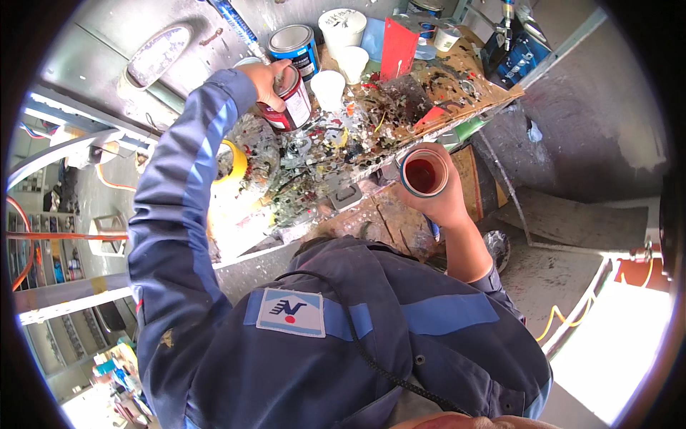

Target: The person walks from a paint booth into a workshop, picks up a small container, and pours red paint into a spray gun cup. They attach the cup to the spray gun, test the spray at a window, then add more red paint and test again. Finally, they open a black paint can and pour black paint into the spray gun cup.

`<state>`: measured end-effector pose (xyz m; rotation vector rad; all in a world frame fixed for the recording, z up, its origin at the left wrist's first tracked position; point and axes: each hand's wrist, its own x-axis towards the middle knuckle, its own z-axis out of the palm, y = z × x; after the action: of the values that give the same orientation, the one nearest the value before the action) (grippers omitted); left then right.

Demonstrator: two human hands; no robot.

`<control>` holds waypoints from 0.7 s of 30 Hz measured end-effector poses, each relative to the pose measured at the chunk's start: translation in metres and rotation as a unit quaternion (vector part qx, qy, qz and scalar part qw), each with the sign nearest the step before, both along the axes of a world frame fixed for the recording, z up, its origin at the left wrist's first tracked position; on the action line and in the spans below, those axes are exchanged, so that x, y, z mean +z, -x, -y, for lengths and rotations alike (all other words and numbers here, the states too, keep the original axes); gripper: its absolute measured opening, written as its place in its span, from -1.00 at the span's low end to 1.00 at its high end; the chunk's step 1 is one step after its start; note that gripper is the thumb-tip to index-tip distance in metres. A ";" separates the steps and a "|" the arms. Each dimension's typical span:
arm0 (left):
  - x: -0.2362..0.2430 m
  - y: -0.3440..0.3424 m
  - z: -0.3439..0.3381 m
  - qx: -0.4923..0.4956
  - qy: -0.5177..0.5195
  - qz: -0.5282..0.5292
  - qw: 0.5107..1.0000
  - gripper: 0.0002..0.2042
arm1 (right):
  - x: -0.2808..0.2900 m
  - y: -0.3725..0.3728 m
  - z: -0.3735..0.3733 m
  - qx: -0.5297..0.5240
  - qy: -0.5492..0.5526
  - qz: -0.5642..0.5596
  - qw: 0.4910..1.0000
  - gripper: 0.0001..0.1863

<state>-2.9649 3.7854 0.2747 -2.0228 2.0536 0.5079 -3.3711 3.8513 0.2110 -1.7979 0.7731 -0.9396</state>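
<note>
My left hand (266, 84) is wrapped over the rim of a red and white paint can (294, 113) at the left part of the workbench. My right hand (450, 202) holds a cup (421, 176) in front of the bench's front edge, its mouth turned up. Dark red liquid shows inside the cup. Right behind the paint can stands a blue and black can (294, 48). Two white plastic cups, one nearer (328, 90) and one farther back, stand to its right. What the paint can holds is mostly hidden by my hand.
The bench top (457, 79) is crusted with paint splatter. A white tub (342, 28), a red upright panel (399, 50) and a blue box-shaped thing (520, 53) stand toward the back. A yellow tape roll (234, 161) lies near my left sleeve. Hoses hang at the far left.
</note>
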 end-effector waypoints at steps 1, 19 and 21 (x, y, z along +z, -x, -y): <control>0.003 0.004 -0.002 0.026 -0.012 0.007 1.000 0.18 | -0.002 0.004 0.007 0.009 -0.003 -0.004 1.000 -0.30; 0.015 0.066 -0.057 -0.162 0.070 -0.012 0.984 0.01 | -0.033 -0.001 0.045 0.062 -0.064 0.015 0.996 -0.28; 0.014 0.067 -0.048 -0.185 0.049 0.001 0.982 0.01 | -0.033 -0.004 0.044 0.064 -0.062 0.008 0.996 -0.29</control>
<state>-3.0315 3.8330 0.2889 -1.6254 2.4180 0.3395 -3.3673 3.8075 0.1782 -1.7081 0.6836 -0.8035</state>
